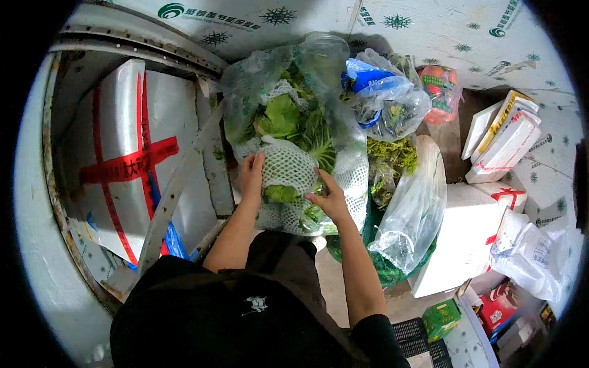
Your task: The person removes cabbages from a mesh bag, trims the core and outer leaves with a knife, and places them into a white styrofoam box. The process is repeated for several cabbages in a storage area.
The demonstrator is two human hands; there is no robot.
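Note:
A head of leafy green vegetable in a white foam net [289,166] lies between my two hands, on top of other greens. My left hand [252,177] rests against its left side, thumb and fingers on the net. The fingertips of my right hand [330,195] touch its right side, with the thumb lower down. Beneath and behind it, loose green leaves [280,115] and more netted heads [352,177] fill a large clear plastic bag [244,92], whose mouth is spread wide. Whether the fingers bear the head's weight cannot be told.
White foam boxes with red tape [124,115] stand behind a metal frame [172,198] on the left. To the right are bagged greens [391,110], a red net bag of produce [439,94], a long clear bag [414,207], foam boxes [460,234] and a green carton [441,319].

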